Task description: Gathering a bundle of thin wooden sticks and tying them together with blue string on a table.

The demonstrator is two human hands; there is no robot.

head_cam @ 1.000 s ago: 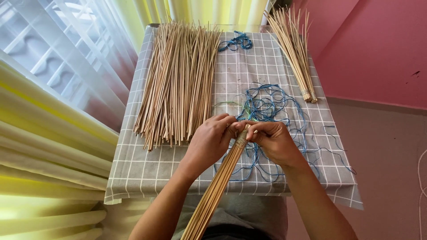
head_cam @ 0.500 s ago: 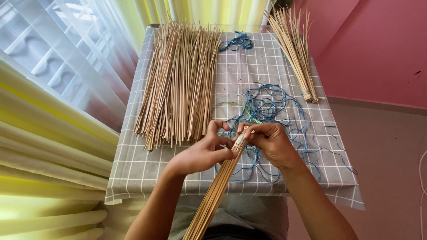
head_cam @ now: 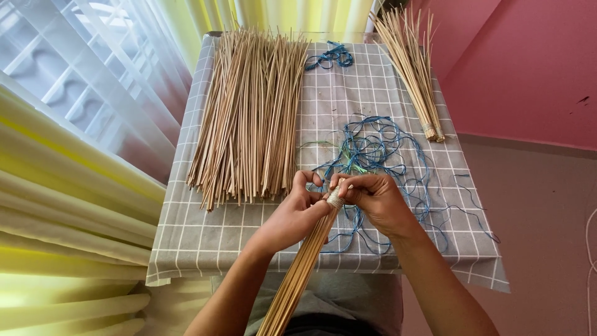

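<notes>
- Left hand [head_cam: 297, 211] curled around the stick bundle [head_cam: 303, 264] just below its bound end, thumb and forefinger raised toward the top; forearm rising from the lower edge of view
- Right hand [head_cam: 376, 200] closed over the same bound end from the other side, fingertips pinching at the pale binding [head_cam: 336, 199]; wrist bent, forearm slanting in from lower right
- Bundle tilted, bound tip above the near part of the bench [head_cam: 199, 236], the rest trailing down past its front edge
- Blue string [head_cam: 379, 146] tangled just beyond the bundle's tip; loose sticks [head_cam: 249, 118] beyond and left of it; tied bundle [head_cam: 413, 68] far beyond, to the right
</notes>
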